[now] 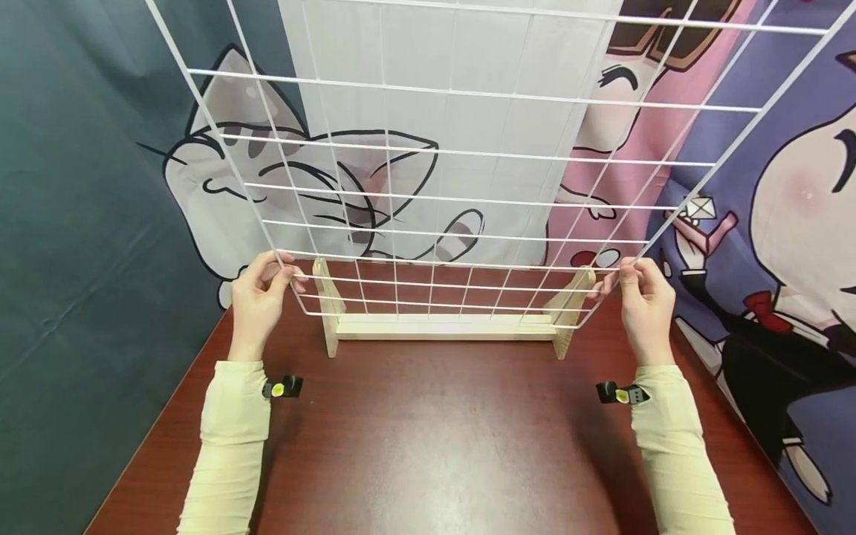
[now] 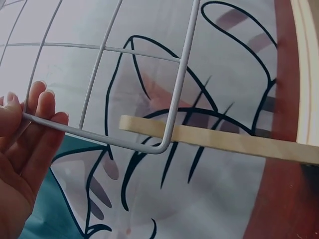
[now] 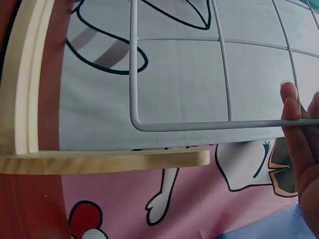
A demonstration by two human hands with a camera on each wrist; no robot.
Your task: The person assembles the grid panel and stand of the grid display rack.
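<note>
Head view alone shows left hand (image 1: 258, 305), right hand (image 1: 646, 306) gripping grid (image 1: 441, 150).

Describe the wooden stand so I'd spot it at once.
Find the reddish-brown table. Toward its far side, seen partly through the white wire grid, is the stand: two upright ends joined by a long crosspiece. Unlike the thin-wired grid, it's chunky, pale wood.

Both hands (image 1: 258, 308) (image 1: 646, 310) pinch, forearms (image 1: 230, 438) (image 1: 675, 438) extended forward.
</note>
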